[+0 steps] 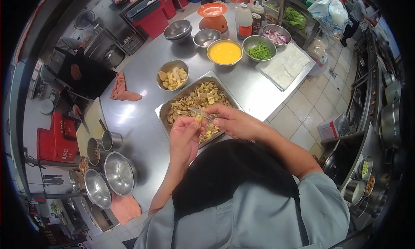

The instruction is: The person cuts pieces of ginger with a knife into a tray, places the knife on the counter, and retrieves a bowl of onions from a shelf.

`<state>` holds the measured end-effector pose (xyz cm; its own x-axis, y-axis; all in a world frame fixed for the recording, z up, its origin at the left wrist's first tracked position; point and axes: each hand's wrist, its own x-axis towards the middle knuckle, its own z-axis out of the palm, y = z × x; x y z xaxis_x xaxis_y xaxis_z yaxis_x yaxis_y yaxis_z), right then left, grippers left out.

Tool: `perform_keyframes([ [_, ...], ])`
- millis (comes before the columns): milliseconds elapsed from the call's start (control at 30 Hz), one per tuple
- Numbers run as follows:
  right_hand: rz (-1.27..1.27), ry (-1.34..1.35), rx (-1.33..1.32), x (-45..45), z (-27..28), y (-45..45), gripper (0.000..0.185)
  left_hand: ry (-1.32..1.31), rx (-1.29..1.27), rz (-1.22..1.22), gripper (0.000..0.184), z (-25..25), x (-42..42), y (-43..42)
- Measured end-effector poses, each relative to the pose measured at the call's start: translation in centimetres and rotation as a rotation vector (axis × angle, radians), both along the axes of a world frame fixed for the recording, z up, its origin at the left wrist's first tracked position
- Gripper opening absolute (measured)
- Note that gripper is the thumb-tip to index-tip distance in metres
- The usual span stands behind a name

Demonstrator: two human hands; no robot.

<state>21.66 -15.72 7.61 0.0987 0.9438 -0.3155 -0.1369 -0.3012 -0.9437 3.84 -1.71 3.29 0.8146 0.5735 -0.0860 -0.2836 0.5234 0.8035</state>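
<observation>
Head view: we find a rectangular steel tray [219,81] on the steel table [142,132], well filled with brown and yellowish cut pieces [188,102]. Just beyond its far left side stands a steel bowl [173,64] of larger pale yellow chunks [177,78]. Farther off we record three more bowls near one another, holding yellow liquid [225,52], green strips [259,51] and chopped purple-white pieces [276,36].

Left hand [186,135]: raised over the near part of the tray, thumb and fingertips pinched nearly together on a small yellowish piece [199,118]. Right hand [231,122]: level with it, fingers bent and closed around what appears to be a small knife [206,115]; its handle is hidden. The blade lies at the piece; we cannot tell whether it cuts in. Both forearms converge from either side of the body, wrists bare.
</observation>
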Motion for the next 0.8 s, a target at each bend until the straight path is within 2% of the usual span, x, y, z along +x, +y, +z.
perform_keyframes([
  [33,0.004,0.031,-0.071,0.1,0.4,-0.1,0.05,0.003,-0.022,-0.004,0.012,-0.2,0.0,0.3],
  [100,-0.08,-0.216,0.264,-0.1,-2.4,1.0,0.055,0.003,-0.03,0.039,0.01,-0.3,-0.2,0.6],
  [200,-0.021,-0.558,0.488,0.7,-4.4,1.4,0.058,-0.011,0.0,0.058,0.01,-2.0,-0.3,0.7],
  [333,0.013,-0.484,0.329,-0.3,-4.3,1.6,0.055,0.102,-0.003,0.071,0.009,-1.4,-0.2,0.5],
  [433,0.028,-0.41,0.433,-0.6,-5.1,2.0,0.051,0.083,0.051,0.055,0.009,-1.9,0.5,0.6],
  [633,0.118,-0.149,0.36,0.7,-3.9,2.1,0.042,0.097,0.043,0.098,0.012,-0.5,1.3,-0.9],
  [767,0.104,-0.151,0.375,1.5,-4.8,2.1,0.045,0.132,0.03,0.167,0.016,-0.3,2.1,-1.7],
  [800,0.092,-0.229,0.368,1.6,-5.1,2.2,0.048,0.14,0.032,0.193,0.016,0.4,2.8,-2.2],
])
